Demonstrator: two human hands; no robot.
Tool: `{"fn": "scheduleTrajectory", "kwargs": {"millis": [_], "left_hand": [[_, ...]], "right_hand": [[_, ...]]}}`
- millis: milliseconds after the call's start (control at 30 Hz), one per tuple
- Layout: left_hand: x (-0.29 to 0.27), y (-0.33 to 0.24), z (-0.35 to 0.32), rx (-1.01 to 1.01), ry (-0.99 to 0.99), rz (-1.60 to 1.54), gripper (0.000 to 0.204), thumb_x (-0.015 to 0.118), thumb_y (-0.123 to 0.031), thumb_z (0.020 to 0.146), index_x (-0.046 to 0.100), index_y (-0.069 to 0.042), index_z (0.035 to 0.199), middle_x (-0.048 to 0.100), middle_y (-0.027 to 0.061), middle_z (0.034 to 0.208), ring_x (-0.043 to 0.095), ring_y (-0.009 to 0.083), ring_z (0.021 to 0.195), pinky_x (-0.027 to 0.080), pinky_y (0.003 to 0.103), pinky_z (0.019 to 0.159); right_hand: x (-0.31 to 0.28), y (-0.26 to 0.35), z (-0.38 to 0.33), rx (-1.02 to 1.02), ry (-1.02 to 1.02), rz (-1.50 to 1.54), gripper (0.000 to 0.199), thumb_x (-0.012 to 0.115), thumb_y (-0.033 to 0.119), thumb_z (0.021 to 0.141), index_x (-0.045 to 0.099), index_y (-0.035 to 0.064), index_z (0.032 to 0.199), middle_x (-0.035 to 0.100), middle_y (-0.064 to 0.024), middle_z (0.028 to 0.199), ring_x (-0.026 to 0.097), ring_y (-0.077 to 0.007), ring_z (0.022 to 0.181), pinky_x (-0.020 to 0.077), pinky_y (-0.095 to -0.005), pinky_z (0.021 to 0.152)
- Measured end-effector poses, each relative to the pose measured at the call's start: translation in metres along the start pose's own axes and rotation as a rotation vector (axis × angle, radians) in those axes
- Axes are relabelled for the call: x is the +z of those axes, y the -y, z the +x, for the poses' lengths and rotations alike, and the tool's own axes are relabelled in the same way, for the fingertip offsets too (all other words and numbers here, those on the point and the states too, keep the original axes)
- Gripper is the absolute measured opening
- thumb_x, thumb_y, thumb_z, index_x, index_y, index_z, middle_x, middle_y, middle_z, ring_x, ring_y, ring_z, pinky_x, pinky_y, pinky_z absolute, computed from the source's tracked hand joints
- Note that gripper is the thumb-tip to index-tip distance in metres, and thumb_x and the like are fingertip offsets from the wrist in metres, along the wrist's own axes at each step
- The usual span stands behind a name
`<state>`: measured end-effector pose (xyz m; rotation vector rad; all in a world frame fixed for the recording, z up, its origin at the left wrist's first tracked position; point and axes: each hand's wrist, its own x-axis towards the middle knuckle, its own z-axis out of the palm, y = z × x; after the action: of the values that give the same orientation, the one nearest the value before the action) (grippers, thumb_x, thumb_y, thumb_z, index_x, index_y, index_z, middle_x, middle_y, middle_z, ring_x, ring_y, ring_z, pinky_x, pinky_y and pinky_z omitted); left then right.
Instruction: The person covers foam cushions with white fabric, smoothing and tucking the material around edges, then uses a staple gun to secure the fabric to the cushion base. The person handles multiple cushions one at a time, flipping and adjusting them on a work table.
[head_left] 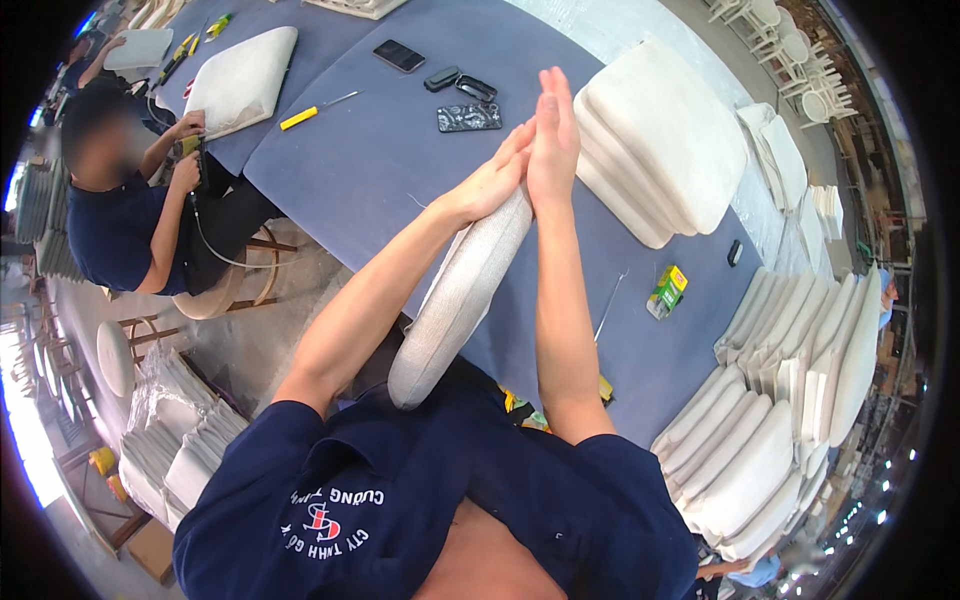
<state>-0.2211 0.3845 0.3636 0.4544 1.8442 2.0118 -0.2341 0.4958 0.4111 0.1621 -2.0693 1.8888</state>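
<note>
A light grey fabric seat cushion (463, 295) stands on its edge in front of my body, tilted away from me, its near end against my shirt. Along the left side of its far end lies my left hand (490, 180), palm inward and fingers straight. My right hand (553, 145) presses flat on the opposite side, fingers straight and held together, pointing away from me. Between the two palms the cushion is held; past its far end the fingers of both hands meet. The cushion's lower edge is partly hidden.
On the blue table (380, 150) lie a yellow-handled tool (300, 118), phones, small dark cases, a hooked tool (610, 305) and a small green-yellow box (666, 292). Cushions are stacked at far right (665, 130) and near right (740, 430). A co-worker (125, 220) sits at left with another cushion.
</note>
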Motion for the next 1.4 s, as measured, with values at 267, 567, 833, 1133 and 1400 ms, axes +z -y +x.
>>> {"fn": "scheduleTrajectory", "kwargs": {"millis": [267, 567, 833, 1133, 1400], "left_hand": [[-0.015, -0.036, 0.005, -0.098, 0.028, 0.418, 0.071, 0.046, -0.030, 0.112, 0.016, -0.009, 0.174, 0.019, 0.0178, 0.180, 0.017, 0.0314, 0.167, 0.019, 0.043, 0.134], [-0.040, -0.055, 0.002, -0.145, 0.015, 0.502, 0.082, 0.059, -0.028, 0.104, 0.020, -0.009, 0.174, 0.029, 0.0205, 0.177, 0.026, 0.0339, 0.164, 0.024, 0.043, 0.132], [0.005, -0.039, 0.003, -0.121, 0.065, 0.173, 0.075, 0.047, -0.046, 0.112, 0.021, -0.012, 0.174, 0.022, 0.0113, 0.181, 0.019, 0.0278, 0.166, 0.016, 0.039, 0.134], [0.017, -0.010, -0.042, -0.006, 0.096, -0.220, 0.066, 0.028, -0.046, 0.119, 0.013, -0.016, 0.176, 0.012, 0.0083, 0.183, 0.012, 0.0248, 0.168, 0.012, 0.039, 0.135], [0.003, -0.035, -0.073, -0.057, 0.182, 0.299, 0.070, 0.036, -0.038, 0.117, 0.009, -0.009, 0.175, 0.004, 0.0216, 0.181, 0.001, 0.0358, 0.168, 0.013, 0.046, 0.135]], "right_hand": [[0.002, -0.075, -0.034, -0.101, -0.039, 0.040, 0.076, 0.028, 0.051, 0.116, 0.024, -0.0016, 0.171, 0.017, -0.0183, 0.181, 0.002, -0.0384, 0.168, 0.0051, -0.0485, 0.135], [0.000, -0.213, -0.147, 0.144, -0.090, -0.091, 0.073, 0.035, 0.040, 0.115, 0.016, -0.0010, 0.172, 0.011, -0.0208, 0.181, 0.007, -0.0351, 0.168, 0.0053, -0.0455, 0.135], [-0.045, -0.252, -0.208, 0.468, -0.154, -0.020, 0.074, 0.033, 0.047, 0.117, 0.018, -0.0020, 0.171, 0.016, -0.0196, 0.180, 0.013, -0.0317, 0.167, 0.0098, -0.0433, 0.135], [-0.037, 0.047, -0.063, -0.247, -0.149, 0.125, 0.080, 0.036, 0.053, 0.115, 0.022, -0.0024, 0.170, 0.022, -0.0198, 0.179, 0.015, -0.0335, 0.167, 0.0097, -0.0473, 0.135], [-0.002, 0.010, -0.074, -0.239, -0.081, -0.070, 0.084, 0.044, 0.051, 0.111, 0.021, -0.0048, 0.170, 0.021, -0.0251, 0.178, 0.006, -0.0467, 0.167, 0.0084, -0.0557, 0.133]]}}
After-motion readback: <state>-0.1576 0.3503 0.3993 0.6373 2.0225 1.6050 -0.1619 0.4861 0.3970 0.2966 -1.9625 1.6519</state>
